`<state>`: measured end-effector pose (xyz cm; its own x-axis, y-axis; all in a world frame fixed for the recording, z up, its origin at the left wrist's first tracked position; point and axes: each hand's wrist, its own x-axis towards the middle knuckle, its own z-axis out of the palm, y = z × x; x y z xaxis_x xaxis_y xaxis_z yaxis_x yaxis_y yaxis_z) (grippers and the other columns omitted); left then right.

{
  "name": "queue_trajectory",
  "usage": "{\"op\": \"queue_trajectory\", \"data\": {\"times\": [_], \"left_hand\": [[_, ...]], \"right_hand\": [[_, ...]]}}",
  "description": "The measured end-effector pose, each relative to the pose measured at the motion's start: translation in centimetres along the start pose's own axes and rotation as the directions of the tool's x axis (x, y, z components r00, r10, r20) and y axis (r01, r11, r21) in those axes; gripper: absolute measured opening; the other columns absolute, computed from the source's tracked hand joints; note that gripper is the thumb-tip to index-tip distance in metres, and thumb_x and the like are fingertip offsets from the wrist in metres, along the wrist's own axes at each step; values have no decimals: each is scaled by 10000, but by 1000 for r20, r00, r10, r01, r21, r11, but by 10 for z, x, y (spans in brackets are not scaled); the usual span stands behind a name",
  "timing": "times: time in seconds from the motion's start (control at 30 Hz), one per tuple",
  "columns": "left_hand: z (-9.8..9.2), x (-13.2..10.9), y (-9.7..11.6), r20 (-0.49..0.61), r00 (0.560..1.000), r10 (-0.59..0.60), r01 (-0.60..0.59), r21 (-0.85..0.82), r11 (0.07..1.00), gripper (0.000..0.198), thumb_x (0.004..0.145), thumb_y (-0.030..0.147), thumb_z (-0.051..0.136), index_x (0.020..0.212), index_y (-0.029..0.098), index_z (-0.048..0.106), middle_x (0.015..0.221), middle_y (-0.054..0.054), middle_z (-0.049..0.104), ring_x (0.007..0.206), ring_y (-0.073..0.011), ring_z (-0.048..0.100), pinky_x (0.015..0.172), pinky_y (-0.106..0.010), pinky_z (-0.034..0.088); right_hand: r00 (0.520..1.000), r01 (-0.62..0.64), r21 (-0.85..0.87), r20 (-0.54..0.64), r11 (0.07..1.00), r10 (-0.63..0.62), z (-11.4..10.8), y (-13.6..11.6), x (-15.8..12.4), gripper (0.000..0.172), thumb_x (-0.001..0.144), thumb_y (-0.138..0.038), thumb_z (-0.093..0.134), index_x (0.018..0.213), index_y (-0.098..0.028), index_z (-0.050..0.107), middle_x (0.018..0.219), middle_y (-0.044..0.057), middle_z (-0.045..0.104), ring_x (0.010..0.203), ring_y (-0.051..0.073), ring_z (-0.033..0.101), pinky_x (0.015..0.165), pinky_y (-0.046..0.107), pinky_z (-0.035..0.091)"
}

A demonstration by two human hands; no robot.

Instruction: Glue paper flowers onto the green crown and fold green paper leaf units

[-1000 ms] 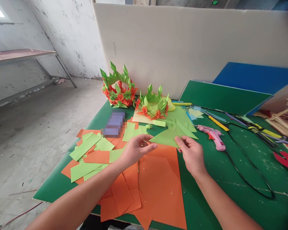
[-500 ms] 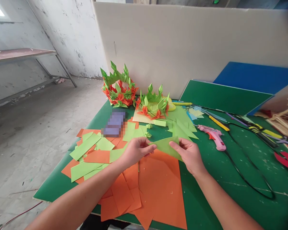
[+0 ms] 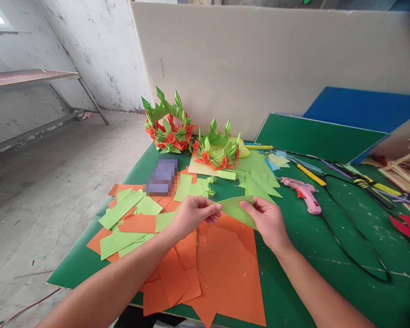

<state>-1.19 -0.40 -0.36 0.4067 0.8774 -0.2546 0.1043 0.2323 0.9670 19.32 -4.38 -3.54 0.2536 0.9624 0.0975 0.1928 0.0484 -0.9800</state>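
Note:
A piece of light green paper (image 3: 235,210) is stretched between my two hands, above a large orange sheet (image 3: 230,264). My left hand (image 3: 197,213) pinches its left corner between thumb and fingers. At the paper's right end, my right hand (image 3: 267,220) grips it with the thumb on top. Green and orange paper pieces (image 3: 121,210) lie in a loose pile left of my hands. Two small folded green paper pieces (image 3: 210,192) sit just beyond the held paper. Farther back stand two green and orange folded-paper crowns (image 3: 169,130).
On the right of the green table (image 3: 328,291) lie a pink glue gun (image 3: 304,193) with a black cord, a yellow-handled cutter (image 3: 310,175) and a red tool (image 3: 408,230). A blurred phone-like object (image 3: 162,175) lies behind the pile. A pale board (image 3: 259,64) rises behind the table.
Almost nothing differs. Both hands keep hold of the green paper in nearly the same place, and the view has shifted very slightly.

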Motion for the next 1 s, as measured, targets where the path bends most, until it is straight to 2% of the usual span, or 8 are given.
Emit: {"op": "queue_trajectory", "data": {"times": [0.17, 0.47, 0.53, 0.6, 0.7, 0.8, 0.9, 1.0], "left_hand": [[0, 2, -3, -9, 1000, 15, -15, -24, 1000, 355, 703, 480, 755, 688, 132, 683, 671, -47, 705, 567, -108, 620, 592, -238, 533], [-1, 5, -5, 66, 998, -1, 6, -78, 997, 361, 809, 479, 642, 754, 123, 658, 777, -84, 719, 636, -129, 648, 669, -274, 544], [3, 3, -8, -1, 999, 47, -47, 11, 999, 342, 858, 457, 571, 722, 146, 608, 730, -59, 689, 617, -127, 631, 627, -265, 522], [5, 2, -11, -100, 983, 154, -132, 199, 971, 344, 890, 439, 512, 678, 171, 546, 672, -22, 635, 569, -112, 582, 562, -246, 478], [4, 3, -15, -95, 974, 207, -169, 308, 936, 368, 904, 462, 469, 663, 185, 503, 653, -4, 593, 547, -109, 550, 527, -241, 446], [-3, 6, -12, -38, 987, 154, -143, 202, 969, 396, 886, 514, 477, 706, 172, 561, 688, -23, 623, 557, -114, 571, 553, -255, 468], [-10, 9, -6, -75, 983, 168, -162, 84, 983, 410, 854, 545, 518, 764, 155, 609, 691, -29, 631, 557, -113, 577, 559, -253, 473], [-9, 7, -2, -76, 979, 189, -184, 76, 980, 435, 836, 576, 534, 779, 154, 623, 708, -25, 640, 539, -96, 549, 546, -240, 459]], "right_hand": [[1000, -10, 7, -2, 1000, 10, 0, 1, 0, 315, 740, -502, 726, 775, -189, 721, 661, 7, 645, 606, 151, 540, 553, 266, 415], [1000, -6, -16, -26, 1000, 6, -1, 5, 0, 303, 759, -477, 724, 788, -175, 715, 708, 11, 647, 620, 135, 512, 574, 258, 404], [999, 13, -34, -32, 999, -14, 0, 4, 0, 305, 763, -479, 718, 766, -175, 708, 693, 9, 640, 609, 133, 505, 565, 257, 399], [999, 30, -43, -42, 999, -31, 2, 4, -1, 307, 766, -481, 712, 748, -176, 701, 682, 7, 634, 599, 131, 499, 555, 255, 396], [998, 40, -56, -42, 998, -42, 3, 4, -1, 302, 769, -479, 710, 757, -177, 706, 673, 6, 629, 589, 129, 493, 543, 252, 395], [998, 35, -44, -58, 998, -37, -1, 5, 1, 301, 761, -477, 717, 774, -175, 715, 677, 12, 634, 594, 131, 500, 535, 248, 401], [992, 16, 8, -123, 1000, -14, -7, 4, 5, 297, 741, -470, 737, 753, -174, 711, 663, 8, 624, 604, 128, 499, 531, 236, 402], [989, 17, 43, -144, 999, -10, -7, 2, 4, 294, 732, -463, 746, 724, -173, 694, 643, -2, 605, 596, 120, 488, 532, 229, 403]]}}
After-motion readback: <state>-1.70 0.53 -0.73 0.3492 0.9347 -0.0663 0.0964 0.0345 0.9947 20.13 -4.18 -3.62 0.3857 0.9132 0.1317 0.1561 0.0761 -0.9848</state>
